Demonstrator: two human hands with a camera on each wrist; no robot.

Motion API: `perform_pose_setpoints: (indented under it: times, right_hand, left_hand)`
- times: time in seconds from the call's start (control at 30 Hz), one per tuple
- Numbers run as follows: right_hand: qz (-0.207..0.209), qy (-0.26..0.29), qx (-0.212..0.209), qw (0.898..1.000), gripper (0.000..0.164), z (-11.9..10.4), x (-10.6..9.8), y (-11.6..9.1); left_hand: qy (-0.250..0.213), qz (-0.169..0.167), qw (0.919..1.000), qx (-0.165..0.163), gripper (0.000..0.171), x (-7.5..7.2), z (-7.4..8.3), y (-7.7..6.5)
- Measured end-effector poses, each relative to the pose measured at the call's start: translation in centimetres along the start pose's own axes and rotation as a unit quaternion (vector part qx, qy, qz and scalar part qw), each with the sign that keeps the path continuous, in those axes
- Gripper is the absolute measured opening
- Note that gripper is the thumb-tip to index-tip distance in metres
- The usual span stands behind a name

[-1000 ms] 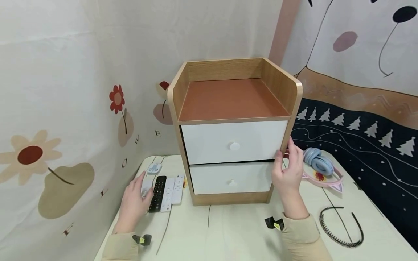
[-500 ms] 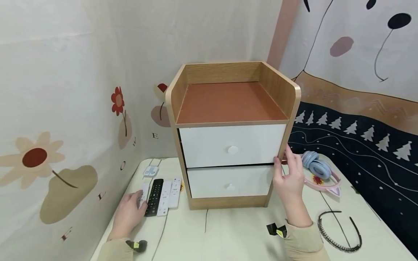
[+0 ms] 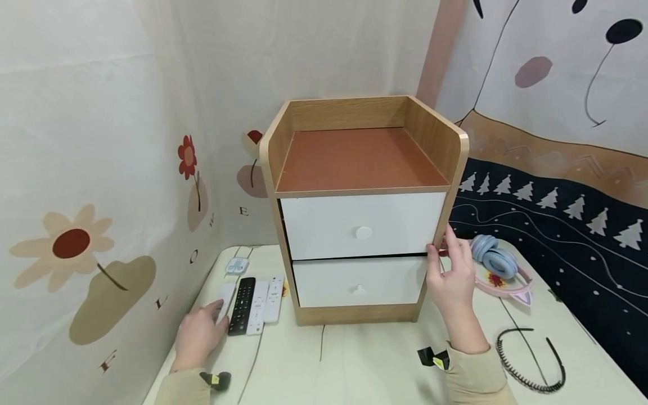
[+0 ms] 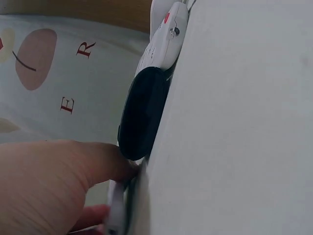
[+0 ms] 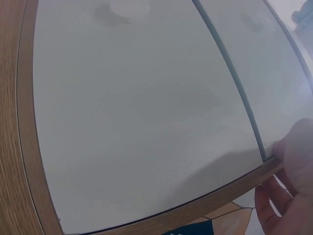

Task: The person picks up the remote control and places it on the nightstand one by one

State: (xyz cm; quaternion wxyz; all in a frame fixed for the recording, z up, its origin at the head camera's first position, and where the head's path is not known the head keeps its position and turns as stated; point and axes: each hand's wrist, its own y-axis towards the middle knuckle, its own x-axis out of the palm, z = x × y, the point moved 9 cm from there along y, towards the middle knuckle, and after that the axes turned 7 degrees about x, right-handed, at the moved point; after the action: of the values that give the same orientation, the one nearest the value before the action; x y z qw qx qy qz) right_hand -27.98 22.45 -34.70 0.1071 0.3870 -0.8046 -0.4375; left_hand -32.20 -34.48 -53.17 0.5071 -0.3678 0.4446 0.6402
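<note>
"What's in the left hand?"
"A slim white remote, pinched between thumb and fingers, its far end showing beyond them."
"Its direction?"
"Long axis forward, angled slightly right, beside the black remote."
"And the right hand?"
"Gripping the side edge of the upright, wood-framed cabinet, white drawers facing both hands."

Left and rear wall covering: off-white, creased, printed with flowers and letters. Right wall covering: tan band over navy, with pale trees. Bench: cream top, thin dark lines.
</note>
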Motion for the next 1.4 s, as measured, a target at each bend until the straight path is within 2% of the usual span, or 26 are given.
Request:
perform_pose_setpoints:
  times: [0.1,0.17,0.27,0.33,0.43,0.57,0.7,0.83,0.9,1.0,1.13,1.23,1.33,1.4]
  right_hand:
    - [0.002,0.004,0.002,1.000,0.064,0.0,-0.1,0.1]
    - [-0.003,0.004,0.008,1.000,0.064,0.2,-0.1,0.1]
    - [-0.011,0.003,0.016,1.000,0.063,0.5,0.0,0.1]
    - [-0.018,-0.001,0.021,1.000,0.063,0.6,0.1,0.1]
    - [-0.015,-0.002,0.018,1.000,0.064,0.5,0.1,0.1]
    - [-0.003,0.001,0.008,1.000,0.064,0.1,-0.2,0.1]
    - [0.004,0.006,0.004,1.000,0.063,0.1,-0.3,0.1]
    - [0.004,0.006,0.005,1.000,0.063,0.1,-0.1,0.1]
    - [0.001,0.004,0.003,1.000,0.063,0.0,0.0,0.0]
    - [-0.003,0.001,0.001,1.000,0.062,-0.1,0.1,0.1]
    - [-0.006,-0.002,0.004,1.000,0.061,-0.1,0.2,0.2]
    - [-0.004,-0.004,0.004,1.000,0.061,-0.2,0.1,0.1]
    - [-0.005,-0.006,0.004,1.000,0.061,-0.2,0.1,0.0]
    - [-0.003,-0.007,0.005,1.000,0.061,-0.1,0.0,0.0]
  left_hand:
    - [-0.036,0.019,0.9990,-0.021,0.053,-0.6,0.0,0.0]
    - [-0.055,0.048,0.9968,-0.033,0.052,-1.6,0.1,-0.2]
    - [-0.073,0.104,0.9912,-0.036,0.049,-3.9,0.8,-0.6]
    - [-0.084,0.148,0.9851,-0.026,0.046,-5.7,1.8,-0.9]
    - [-0.097,0.212,0.9723,0.011,0.038,-8.8,4.2,-1.0]
    - [-0.106,0.288,0.9487,0.078,0.032,-13.3,8.6,-1.4]
    - [-0.128,0.335,0.9240,0.132,0.031,-17.5,12.5,-1.7]
    - [-0.162,0.353,0.9083,0.155,0.029,-20.8,15.3,-1.8]
    - [-0.186,0.356,0.9028,0.153,0.030,-22.4,16.3,-1.8]
    - [-0.226,0.362,0.8943,0.135,0.030,-24.8,17.4,-1.7]
    - [-0.281,0.387,0.8696,0.124,0.026,-27.9,19.1,-1.7]
    - [-0.313,0.403,0.8471,0.148,0.024,-29.8,21.3,-2.1]
    - [-0.339,0.402,0.8320,0.177,0.024,-30.8,23.6,-2.5]
    - [-0.353,0.395,0.8227,0.206,0.024,-30.9,25.1,-2.4]
